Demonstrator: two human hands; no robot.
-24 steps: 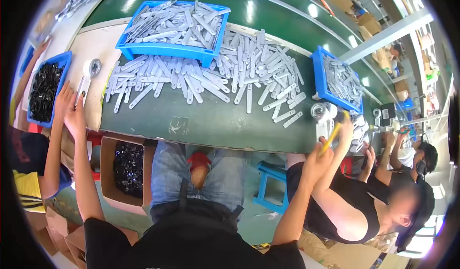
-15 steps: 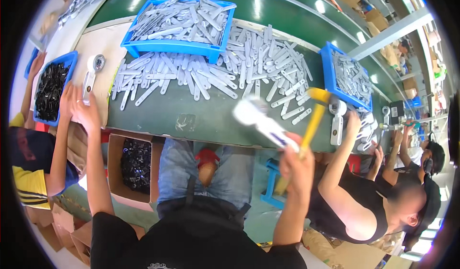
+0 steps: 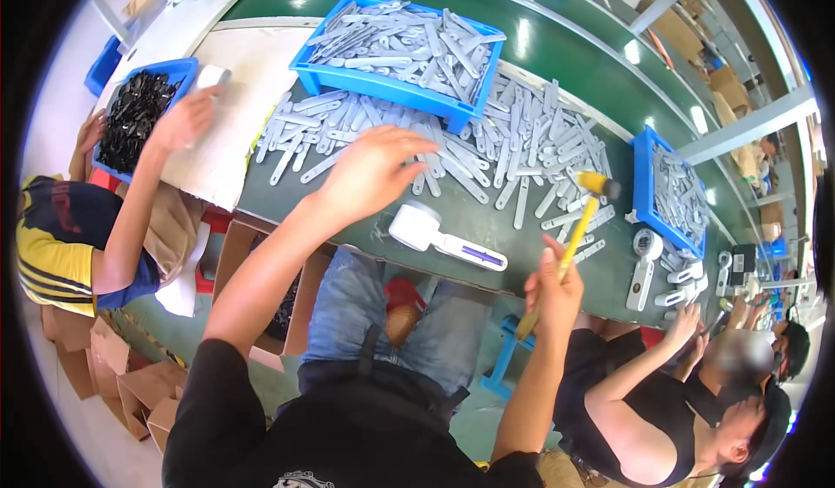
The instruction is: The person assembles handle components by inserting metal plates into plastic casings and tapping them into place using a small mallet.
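while the right hand (image 3: pixel 557 292) grips a yellow hammer (image 3: pixel 576 238) in curled fingers, the left hand (image 3: pixel 370 175), thumb and fingers spread apart, is over grey strips (image 3: pixel 522 153); between the hands, a white round-headed device (image 3: pixel 448 244) lies near the bench's (image 3: pixel 278 197) front edge, a blue bin (image 3: pixel 383 85) beyond.

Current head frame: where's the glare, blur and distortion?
Head view: white glare streaks mark the glossy green surface; the white plastic round-headed device looks washed out, while the yellow-handled hammer reads fairly sharp. Head view, left: the neighbour's bare hand is soft, probably motion blur. Head view, edges: straight lines bow inside a black rim.
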